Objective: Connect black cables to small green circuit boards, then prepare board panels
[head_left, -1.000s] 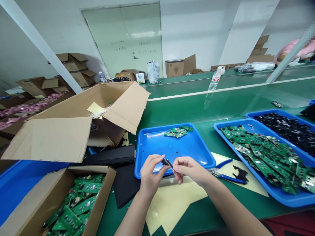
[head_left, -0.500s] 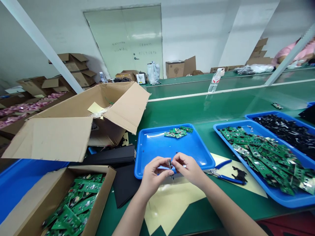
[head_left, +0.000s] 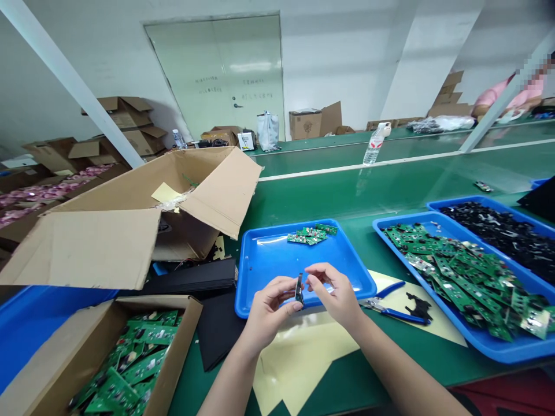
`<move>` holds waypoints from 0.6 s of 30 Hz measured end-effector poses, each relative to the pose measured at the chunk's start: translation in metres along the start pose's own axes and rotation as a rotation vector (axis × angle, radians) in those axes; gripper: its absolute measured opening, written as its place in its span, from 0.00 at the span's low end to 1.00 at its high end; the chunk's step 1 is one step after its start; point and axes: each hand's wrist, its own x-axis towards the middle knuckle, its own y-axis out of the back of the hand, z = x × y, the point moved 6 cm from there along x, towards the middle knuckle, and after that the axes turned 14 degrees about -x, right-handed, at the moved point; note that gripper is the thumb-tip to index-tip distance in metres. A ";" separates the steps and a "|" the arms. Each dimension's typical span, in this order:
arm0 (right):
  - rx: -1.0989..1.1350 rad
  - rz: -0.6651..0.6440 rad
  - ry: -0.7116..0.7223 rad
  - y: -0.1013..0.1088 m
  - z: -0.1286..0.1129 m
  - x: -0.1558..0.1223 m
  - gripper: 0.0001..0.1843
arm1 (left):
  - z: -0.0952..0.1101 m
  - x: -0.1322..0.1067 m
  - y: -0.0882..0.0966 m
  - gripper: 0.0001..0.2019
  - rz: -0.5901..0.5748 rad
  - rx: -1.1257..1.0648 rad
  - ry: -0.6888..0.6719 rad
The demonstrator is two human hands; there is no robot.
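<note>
Over the blue tray (head_left: 269, 271), at our 12 o'clock, our left grip (head_left: 271, 315) clenches a small black part (head_left: 299, 290) upright, apparently to steady it, while our right grip (head_left: 333, 289) stays released just beside it.

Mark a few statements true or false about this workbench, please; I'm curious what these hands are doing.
1. The left hand holds a small black part. True.
2. The right hand holds the blue-handled pliers. False: they lie on a yellow sheet.
3. The blue tray in front of the hands holds only a small group of green circuit boards. True.
4. The cardboard box at lower left is empty. False: it is full of loose green circuit boards.
</note>
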 end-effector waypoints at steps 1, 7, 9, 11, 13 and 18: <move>0.022 -0.036 -0.026 -0.001 0.000 0.001 0.10 | 0.001 0.000 0.000 0.16 0.000 0.019 -0.014; 0.169 -0.159 -0.149 -0.006 0.006 0.002 0.12 | 0.005 -0.001 -0.001 0.15 -0.015 0.299 -0.081; 0.215 -0.182 -0.190 -0.008 0.010 0.002 0.13 | 0.007 -0.001 -0.002 0.16 -0.013 0.349 -0.094; 0.246 -0.207 -0.221 -0.010 0.012 0.002 0.13 | 0.008 -0.001 -0.003 0.16 -0.011 0.384 -0.108; 0.251 -0.226 -0.241 -0.011 0.013 0.001 0.13 | 0.007 -0.001 -0.003 0.17 -0.015 0.405 -0.113; 0.170 -0.218 -0.194 -0.008 0.008 0.001 0.10 | 0.004 0.001 -0.001 0.17 -0.018 0.423 -0.107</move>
